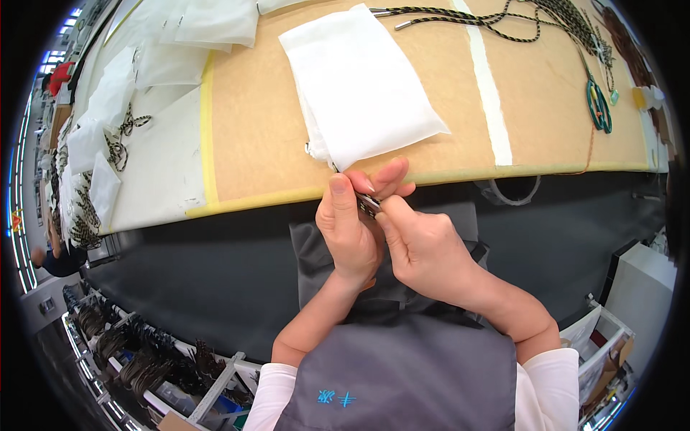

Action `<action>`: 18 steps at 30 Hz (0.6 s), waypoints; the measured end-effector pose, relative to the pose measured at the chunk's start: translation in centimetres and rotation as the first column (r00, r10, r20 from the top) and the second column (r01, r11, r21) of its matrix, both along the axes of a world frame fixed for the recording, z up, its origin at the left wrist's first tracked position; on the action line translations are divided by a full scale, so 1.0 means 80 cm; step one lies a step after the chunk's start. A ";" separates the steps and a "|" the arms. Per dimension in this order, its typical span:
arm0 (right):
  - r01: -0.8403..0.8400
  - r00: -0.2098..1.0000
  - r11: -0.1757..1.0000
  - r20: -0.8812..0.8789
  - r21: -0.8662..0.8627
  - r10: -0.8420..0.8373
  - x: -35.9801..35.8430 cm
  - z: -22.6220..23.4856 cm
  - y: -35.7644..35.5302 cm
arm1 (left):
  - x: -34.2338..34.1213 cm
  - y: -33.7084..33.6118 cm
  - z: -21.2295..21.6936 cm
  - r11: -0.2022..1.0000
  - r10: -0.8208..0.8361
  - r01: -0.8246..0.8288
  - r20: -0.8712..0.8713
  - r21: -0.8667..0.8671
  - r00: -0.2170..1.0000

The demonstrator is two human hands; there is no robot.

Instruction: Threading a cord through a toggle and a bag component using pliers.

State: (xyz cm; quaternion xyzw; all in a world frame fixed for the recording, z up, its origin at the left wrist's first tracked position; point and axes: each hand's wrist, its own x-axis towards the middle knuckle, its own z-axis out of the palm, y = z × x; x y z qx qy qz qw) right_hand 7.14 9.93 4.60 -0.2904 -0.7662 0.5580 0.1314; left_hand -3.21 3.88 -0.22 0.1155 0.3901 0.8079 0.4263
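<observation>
Hands meet at the near edge of the surface (259, 136) in the one head view we have. Our left hand (350, 230) and right hand (420, 248) press together, and between their fingers (339, 188) sits a small dark object with a pale patterned end (368, 205). Both sets of fingers are closed on it: the left thumb lies over it from above, the right fingertips pinch it from the side. What it is we cannot tell, since the fingers cover most of it.

Just beyond the fingertips, touching them or nearly so, lies a stack of white fabric pouches (359, 82), flat on the tan surface with one corner pointing toward the fingers. Whether anything is inside the pouches cannot be seen. A short metal tip seems to peek out under that corner, but it is too small to be sure.

Far past the fingers, to the right, a bundle of dark braided cords (517, 18) with metal tips spreads along the far edge, and green-handled scissors (598, 106) lie beside it. Well to the left of the fingers, more white pouches (108, 122) are piled with cords tucked among them.

Below our wrists, lower left, open bins (136, 359) hold dark coiled cords; the picture's rim cuts them off and blurs them.
</observation>
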 end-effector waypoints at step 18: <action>-0.003 1.000 0.998 0.019 0.060 0.002 -0.006 0.007 -0.005 | 0.001 -0.001 0.000 1.000 0.016 -0.016 0.026 0.010 1.000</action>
